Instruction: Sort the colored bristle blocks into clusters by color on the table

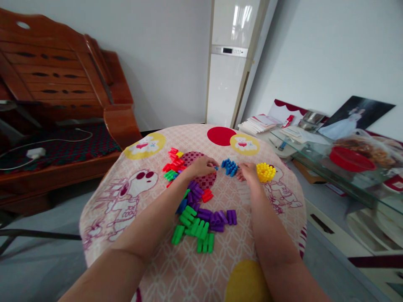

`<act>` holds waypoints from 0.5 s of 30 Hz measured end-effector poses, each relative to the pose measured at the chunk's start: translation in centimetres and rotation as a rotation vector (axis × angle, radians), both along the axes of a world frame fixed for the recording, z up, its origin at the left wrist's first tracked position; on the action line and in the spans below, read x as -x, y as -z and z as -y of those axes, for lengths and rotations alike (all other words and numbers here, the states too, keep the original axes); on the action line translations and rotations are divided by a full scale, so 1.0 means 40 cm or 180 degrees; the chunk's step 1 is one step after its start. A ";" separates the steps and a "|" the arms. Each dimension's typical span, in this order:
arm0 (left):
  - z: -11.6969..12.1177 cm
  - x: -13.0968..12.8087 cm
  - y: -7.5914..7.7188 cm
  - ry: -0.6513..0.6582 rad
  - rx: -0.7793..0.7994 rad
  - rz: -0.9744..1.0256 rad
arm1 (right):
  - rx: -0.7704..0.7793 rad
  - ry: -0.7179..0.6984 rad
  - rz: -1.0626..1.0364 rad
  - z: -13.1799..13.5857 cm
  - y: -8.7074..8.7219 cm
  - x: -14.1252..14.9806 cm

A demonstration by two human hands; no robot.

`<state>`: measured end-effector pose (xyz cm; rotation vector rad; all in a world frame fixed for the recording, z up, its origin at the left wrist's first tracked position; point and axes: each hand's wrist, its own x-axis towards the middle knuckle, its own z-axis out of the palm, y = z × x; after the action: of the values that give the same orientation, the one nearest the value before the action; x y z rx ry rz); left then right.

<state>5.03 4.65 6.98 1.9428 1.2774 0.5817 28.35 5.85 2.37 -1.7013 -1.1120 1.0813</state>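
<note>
My left hand (204, 166) is closed in a pinch over the middle of the table, and a small blue plastic building piece (216, 168) shows at its fingertips. My right hand (248, 172) has its fingers curled, beside a cluster of upright blue pieces (229, 167); whatever it may hold is hidden. Just right of that hand stands a tight cluster of yellow pieces (266, 172). Loose purple pieces (217, 219), green pieces (197, 224) and red pieces (173, 161) spread around my left forearm, which covers some of them. One red piece (207, 195) lies apart.
A patterned cloth covers the round table (233, 268). At right, a glass-topped cabinet (317, 155) bears papers (260, 124), a red bowl (351, 159) and a photo (355, 114). A wooden bench (56, 84) stands at left, a white tall appliance (228, 84) behind.
</note>
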 end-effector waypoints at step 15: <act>-0.003 -0.095 0.033 0.0163 -0.1149 -0.0856 | -0.0042 -0.0018 0.0142 0.004 -0.008 0.002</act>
<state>8.84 4.77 5.66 2.4116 1.3511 0.5694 28.28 5.68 2.67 -1.7203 -1.1501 1.0420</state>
